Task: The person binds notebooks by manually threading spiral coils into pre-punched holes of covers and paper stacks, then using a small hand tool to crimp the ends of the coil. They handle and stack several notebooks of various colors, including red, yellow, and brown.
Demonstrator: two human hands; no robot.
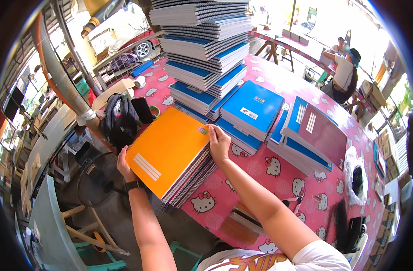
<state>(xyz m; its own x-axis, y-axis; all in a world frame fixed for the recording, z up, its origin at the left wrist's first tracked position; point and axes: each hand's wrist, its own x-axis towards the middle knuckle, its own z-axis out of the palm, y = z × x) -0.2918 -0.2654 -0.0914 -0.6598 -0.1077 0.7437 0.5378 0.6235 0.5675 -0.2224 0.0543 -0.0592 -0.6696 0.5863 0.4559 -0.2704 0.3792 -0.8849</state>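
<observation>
A stack of spiral notebooks with an orange cover on top (172,147) is between my hands at the table's near left edge. My left hand (124,166) presses its left side, fingers along the coil-bound edge. Against the opposite side is my right hand (220,143), its thumb by the top cover's corner. Whether the stack rests fully on the table, I cannot tell. Right behind it rises a tall pile of notebooks (206,49), laid in alternating directions. Beside that pile lie blue-covered notebooks (251,106), and farther right a lower pile topped by a maroon notebook (321,131).
The table wears a pink patterned cover (206,201). A black bag (118,119) and a dark phone-like object (142,109) sit left of the stack. A fan (98,180) stands below. A plastic bag (355,176) lies at right. Another person (344,72) sits at the far right.
</observation>
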